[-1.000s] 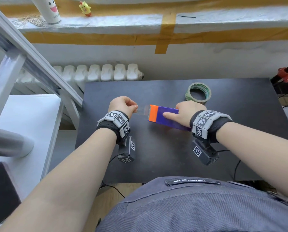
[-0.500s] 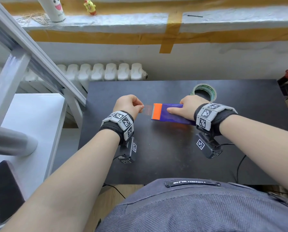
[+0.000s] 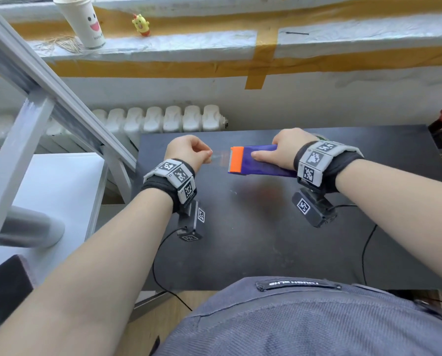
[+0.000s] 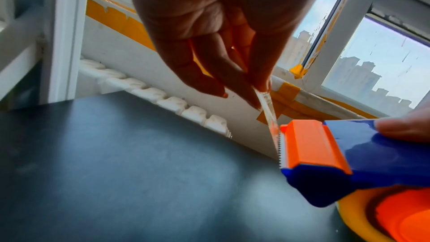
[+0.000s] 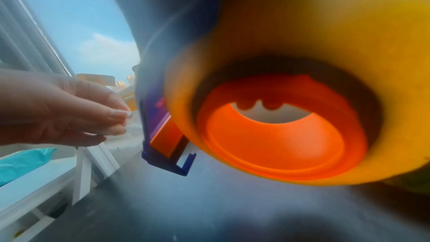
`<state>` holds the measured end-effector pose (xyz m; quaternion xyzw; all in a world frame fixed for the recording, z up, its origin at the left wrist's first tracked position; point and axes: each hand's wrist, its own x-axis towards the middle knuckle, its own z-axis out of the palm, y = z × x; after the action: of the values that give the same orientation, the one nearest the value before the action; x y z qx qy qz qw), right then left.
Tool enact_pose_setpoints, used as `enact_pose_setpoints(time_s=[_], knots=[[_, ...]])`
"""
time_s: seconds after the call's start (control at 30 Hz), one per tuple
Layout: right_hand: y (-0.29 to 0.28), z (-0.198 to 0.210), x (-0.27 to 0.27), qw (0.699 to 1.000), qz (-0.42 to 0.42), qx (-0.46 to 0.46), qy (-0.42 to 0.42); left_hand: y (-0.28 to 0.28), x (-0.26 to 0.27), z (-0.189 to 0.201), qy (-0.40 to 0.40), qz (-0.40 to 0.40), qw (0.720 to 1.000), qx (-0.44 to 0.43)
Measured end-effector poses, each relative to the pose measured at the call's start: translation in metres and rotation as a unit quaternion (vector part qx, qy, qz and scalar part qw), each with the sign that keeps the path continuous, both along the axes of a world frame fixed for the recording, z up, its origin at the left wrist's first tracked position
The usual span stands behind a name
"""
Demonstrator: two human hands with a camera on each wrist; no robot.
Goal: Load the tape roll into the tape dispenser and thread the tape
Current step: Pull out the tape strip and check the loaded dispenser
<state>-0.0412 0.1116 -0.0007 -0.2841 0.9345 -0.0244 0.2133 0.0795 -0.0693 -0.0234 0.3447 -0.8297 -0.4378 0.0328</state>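
A blue tape dispenser (image 3: pixel 263 164) with an orange cutter head (image 3: pixel 236 160) hangs just above the black table (image 3: pixel 253 240). My right hand (image 3: pixel 273 152) grips its body, thumb on the near side. The yellow tape roll (image 5: pixel 349 34) sits on the orange hub (image 5: pixel 279 144) under the body, close to the table. A short clear tape strip (image 4: pixel 268 109) runs from the toothed blade by the cutter head (image 4: pixel 311 144) to my left hand (image 4: pixel 258 97). The left hand (image 3: pixel 208 155) pinches the strip's end between thumb and fingers, just left of the dispenser (image 4: pixel 372 155).
A green spare tape roll (image 3: pixel 320 136) peeks out behind my right hand. A radiator (image 3: pixel 163 119) and a taped window sill with a paper cup (image 3: pixel 82 20) lie beyond the table. A metal frame (image 3: pixel 47 80) and a white side table (image 3: pixel 60 188) stand left. Cables (image 3: pixel 366 253) cross the near table.
Both hands have carried the dispenser up and toward the table's far edge, so the green roll is now mostly hidden behind my right hand. The left hand still pinches the tape end.
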Motion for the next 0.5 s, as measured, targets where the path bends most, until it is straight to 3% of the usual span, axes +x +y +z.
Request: enact_pose_setpoints(time_s=[0.5], knots=[[-0.016,0.018,0.002,0.999,-0.019,-0.011,0.035,0.016,-0.010,0.029,0.016,-0.033,0.998,-0.055]])
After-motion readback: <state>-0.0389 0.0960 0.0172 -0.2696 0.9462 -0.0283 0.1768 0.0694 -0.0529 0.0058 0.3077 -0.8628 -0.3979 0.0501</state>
